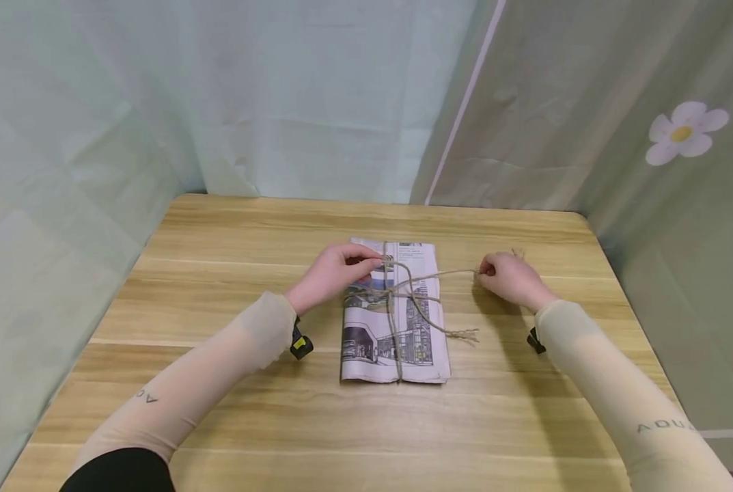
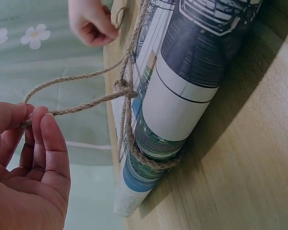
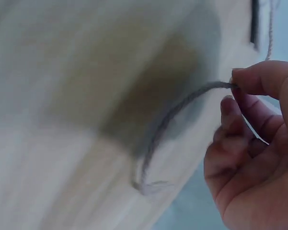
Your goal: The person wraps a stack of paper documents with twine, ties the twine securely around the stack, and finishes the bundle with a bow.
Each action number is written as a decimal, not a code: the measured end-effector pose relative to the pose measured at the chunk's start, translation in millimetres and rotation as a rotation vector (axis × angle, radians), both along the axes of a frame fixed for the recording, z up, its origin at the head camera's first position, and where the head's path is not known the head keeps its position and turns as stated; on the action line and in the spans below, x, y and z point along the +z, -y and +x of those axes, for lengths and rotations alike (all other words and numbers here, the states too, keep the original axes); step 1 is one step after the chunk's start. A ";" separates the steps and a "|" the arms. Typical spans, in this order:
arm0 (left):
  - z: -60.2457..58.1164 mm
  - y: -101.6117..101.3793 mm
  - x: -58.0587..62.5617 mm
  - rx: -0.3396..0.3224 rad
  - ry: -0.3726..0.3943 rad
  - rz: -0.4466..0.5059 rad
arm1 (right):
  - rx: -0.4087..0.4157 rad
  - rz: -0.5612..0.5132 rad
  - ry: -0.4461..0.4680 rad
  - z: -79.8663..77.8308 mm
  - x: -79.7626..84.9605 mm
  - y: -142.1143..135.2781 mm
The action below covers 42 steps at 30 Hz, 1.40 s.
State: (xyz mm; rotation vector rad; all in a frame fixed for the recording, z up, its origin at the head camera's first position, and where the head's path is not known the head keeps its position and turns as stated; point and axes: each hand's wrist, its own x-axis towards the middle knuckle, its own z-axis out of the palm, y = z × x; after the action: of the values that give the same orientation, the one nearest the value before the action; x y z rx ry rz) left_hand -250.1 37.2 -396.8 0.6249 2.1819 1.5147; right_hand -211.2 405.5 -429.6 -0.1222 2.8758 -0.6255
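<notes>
A folded newspaper bundle (image 1: 372, 342) lies on the wooden table, with brown twine (image 1: 393, 321) crossing it lengthwise and widthwise. Over its upper left part, my left hand (image 1: 345, 266) pinches a bend of the twine between thumb and fingers. In the left wrist view two strands run from those fingertips to a knot (image 2: 124, 88) at the bundle. To the right of the bundle, my right hand (image 1: 510, 277) pinches the other twine end between thumb and index finger, the strand stretched toward the knot. Its frayed tip (image 3: 151, 184) hangs past the fingers in the right wrist view.
Another frayed twine end (image 1: 464, 335) reaches over the bundle's right edge onto the table (image 1: 280, 430). Pale green curtains (image 1: 317, 102) stand behind and beside the table, with a white flower print (image 1: 686, 133) at the right. Black wrist straps sit below both hands.
</notes>
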 end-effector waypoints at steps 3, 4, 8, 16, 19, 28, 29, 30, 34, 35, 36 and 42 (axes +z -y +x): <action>0.7 -0.4 0.5 0.000 -0.003 -0.003 | -0.043 -0.086 -0.010 -5.2 13.5 3.8; 1.1 -0.5 0.7 0.000 -0.005 -0.003 | -0.056 -0.132 -0.012 -7.4 19.2 5.7; 2.3 -1.1 0.3 -0.014 -0.004 0.018 | -0.093 -0.338 -0.060 -20.8 39.5 16.7; 5.9 -1.5 -2.7 -0.054 0.006 0.032 | -0.110 -0.701 -0.092 -49.8 69.4 62.8; 7.6 -1.6 -3.6 -0.065 0.010 0.029 | -0.105 -0.774 -0.080 -59.5 77.5 84.1; 12.4 -3.0 -13.7 -0.111 -0.007 0.018 | 0.059 -0.953 -0.050 -78.1 88.3 142.4; 13.0 -3.8 -14.3 -0.115 -0.010 0.018 | 0.090 -0.960 -0.041 -78.4 89.7 147.3; 13.8 -4.6 -14.5 -0.120 -0.010 0.023 | 0.122 -0.963 -0.026 -78.5 91.0 151.7; 16.2 -8.7 -15.9 -0.133 0.002 0.032 | 0.272 -0.885 0.030 -78.1 94.1 163.0; 16.5 -9.6 -16.0 -0.138 -0.002 0.029 | 0.300 -0.845 0.035 -78.1 93.9 163.9; 16.6 -10.5 -16.0 -0.142 -0.005 0.028 | 0.317 -0.800 0.038 -77.7 93.4 163.6; 15.9 -13.2 -15.0 -0.150 -0.007 0.018 | 0.213 -0.647 -0.009 -69.1 86.0 143.6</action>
State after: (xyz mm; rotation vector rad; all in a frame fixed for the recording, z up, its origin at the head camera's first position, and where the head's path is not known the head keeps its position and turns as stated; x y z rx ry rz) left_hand -234.2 50.4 -411.8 0.7820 2.0787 1.4571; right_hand -280.3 261.9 -343.6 -0.5101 2.5020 -1.4720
